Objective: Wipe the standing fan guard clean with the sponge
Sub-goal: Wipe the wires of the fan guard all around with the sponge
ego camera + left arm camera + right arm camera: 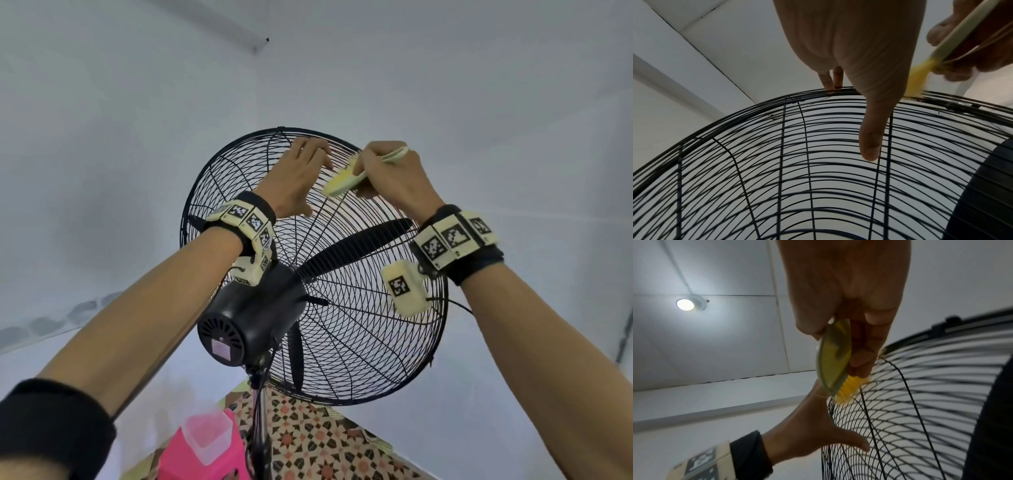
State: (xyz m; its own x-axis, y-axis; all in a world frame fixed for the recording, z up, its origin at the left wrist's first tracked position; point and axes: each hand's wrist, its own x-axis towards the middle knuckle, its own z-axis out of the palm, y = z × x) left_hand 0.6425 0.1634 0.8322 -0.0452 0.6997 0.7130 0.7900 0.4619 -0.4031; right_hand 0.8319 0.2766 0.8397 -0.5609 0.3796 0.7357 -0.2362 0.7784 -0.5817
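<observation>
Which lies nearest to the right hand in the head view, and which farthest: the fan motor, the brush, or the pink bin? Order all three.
1. Brush: held in the right hand, at the guard's top.
2. Fan motor: below and to the left, behind the guard.
3. Pink bin: far below, at the bottom edge.

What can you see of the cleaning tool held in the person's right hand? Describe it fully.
The tool looks like a brush rather than a sponge: a pale, glossy, plastic-looking body with yellow bristles at one end. The right hand grips it, tilted, bristles against the wires near the top rim of the black fan guard, beside the left hand.
</observation>
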